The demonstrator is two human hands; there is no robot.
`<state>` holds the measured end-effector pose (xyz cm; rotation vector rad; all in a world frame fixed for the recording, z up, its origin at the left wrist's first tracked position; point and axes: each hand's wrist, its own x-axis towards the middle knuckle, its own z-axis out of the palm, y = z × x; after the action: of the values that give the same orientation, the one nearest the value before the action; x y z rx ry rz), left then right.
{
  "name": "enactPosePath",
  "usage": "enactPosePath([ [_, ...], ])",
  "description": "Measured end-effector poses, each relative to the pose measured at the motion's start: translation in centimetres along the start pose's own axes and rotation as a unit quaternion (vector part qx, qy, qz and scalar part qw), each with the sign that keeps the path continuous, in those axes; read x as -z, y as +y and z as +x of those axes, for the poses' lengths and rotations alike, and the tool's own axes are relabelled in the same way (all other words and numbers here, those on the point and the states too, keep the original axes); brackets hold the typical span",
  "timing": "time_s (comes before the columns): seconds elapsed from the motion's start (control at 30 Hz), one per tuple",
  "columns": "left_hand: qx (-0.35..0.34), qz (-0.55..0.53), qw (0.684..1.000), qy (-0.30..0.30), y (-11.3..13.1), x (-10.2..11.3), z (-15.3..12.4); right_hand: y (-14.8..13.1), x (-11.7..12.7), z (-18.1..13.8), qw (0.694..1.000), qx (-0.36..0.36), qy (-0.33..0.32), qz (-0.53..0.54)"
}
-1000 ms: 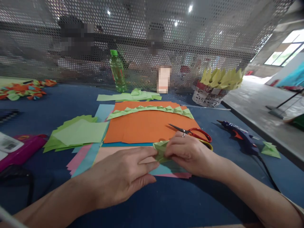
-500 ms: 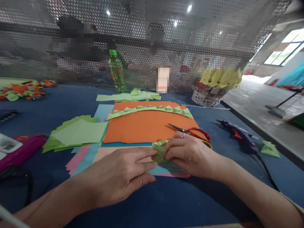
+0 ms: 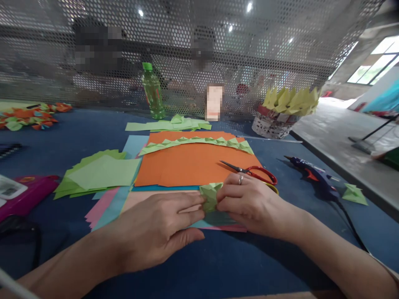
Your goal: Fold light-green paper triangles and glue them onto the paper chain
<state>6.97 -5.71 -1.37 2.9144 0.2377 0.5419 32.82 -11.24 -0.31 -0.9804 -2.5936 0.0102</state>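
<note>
A small piece of folded light green paper (image 3: 210, 193) lies on the stacked coloured sheets in front of me. My left hand (image 3: 157, 230) is flat with its fingers stretched out, and its fingertips touch the paper's left edge. On the other side, my right hand (image 3: 252, 205), with a ring on one finger, is closed and pinches the paper's right edge; its thumb is partly hidden. Red-handled scissors (image 3: 238, 168) rest just beyond the right hand on orange paper (image 3: 183, 168). A light green strip with a row of folded points (image 3: 196, 143) crosses the orange paper.
Left of the stack are green paper sheets (image 3: 102, 172) and a magenta device (image 3: 28, 193). A glue gun (image 3: 314, 176) and another folded green piece (image 3: 355, 194) lie right. Behind stand a green-capped bottle (image 3: 152, 93), a paper-covered pot (image 3: 272, 122) and a perforated metal screen (image 3: 174, 41).
Both hands stay almost in place on the folded green paper. The right fingers have shifted very slightly, and the view has tipped a little.
</note>
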Motion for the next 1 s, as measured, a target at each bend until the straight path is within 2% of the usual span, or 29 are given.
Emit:
enactPosePath([
  [0.6, 0.019, 0.002, 1.000, 0.001, 0.17, 0.20, -0.08, -0.03, -0.05, -0.06, 1.000, 0.006, -0.013, -0.010],
  [0.8, 0.022, 0.033, 0.999, -0.013, 0.47, 0.14, -0.03, -0.08, -0.06, -0.03, 1.000, 0.002, -0.009, -0.009],
  [1.0, 0.016, 0.027, 0.998, -0.052, 0.52, -0.61, 0.04, 0.07, -0.18, -0.11, 1.000, 0.008, -0.009, -0.014],
])
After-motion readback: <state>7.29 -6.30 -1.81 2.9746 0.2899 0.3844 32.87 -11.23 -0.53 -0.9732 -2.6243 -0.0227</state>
